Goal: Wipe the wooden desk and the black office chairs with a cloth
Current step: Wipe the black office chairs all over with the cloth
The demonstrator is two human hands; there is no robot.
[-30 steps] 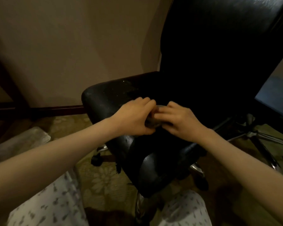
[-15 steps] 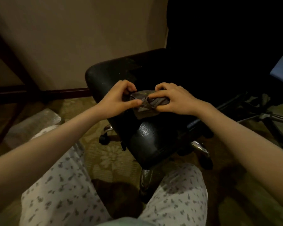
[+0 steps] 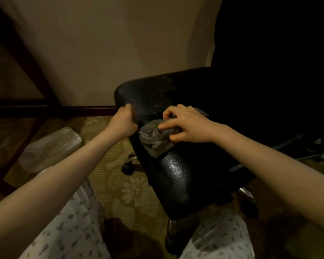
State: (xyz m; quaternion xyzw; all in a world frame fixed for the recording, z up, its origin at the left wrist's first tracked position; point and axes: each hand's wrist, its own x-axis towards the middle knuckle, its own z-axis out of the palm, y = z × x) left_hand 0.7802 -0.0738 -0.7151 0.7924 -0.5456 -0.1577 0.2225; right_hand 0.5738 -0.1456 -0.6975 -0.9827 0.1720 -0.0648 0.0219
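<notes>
- Cloth [image 3: 155,139] first: it is grey and crumpled. It lies on the seat [image 3: 185,176] of the black chair [image 3: 269,81], close to the seat's left edge.
- I see the right hand [image 3: 187,124] sitting on top of the cloth. Most of the cloth sticks out to the left of that hand and toward me. A small bit peeks out behind the hand too.
- The right hand's fingers [image 3: 168,126] are bent and bunch the cloth up, and the thumb [image 3: 178,137] squeezes it from the near side. So this hand holds the cloth, down on the seat.
- The left hand [image 3: 124,122] is just beside the cloth. I cannot tell if the two touch.
- Its fingers curl tight round the left edge of the seat, so it grips the seat and not the cloth.
- Both arms are bare and reach forward from the bottom corners. The right wrist is over the seat. The left forearm is over the carpet [image 3: 120,184].
- Tiny pale specks [image 3: 163,86] dot the seat behind the hands.
- On the carpet to the left I see a clear plastic bundle [image 3: 51,146]. A chair wheel [image 3: 128,168] shows under the seat. Pale patterned trousers [image 3: 73,230] fill the bottom of the view.
</notes>
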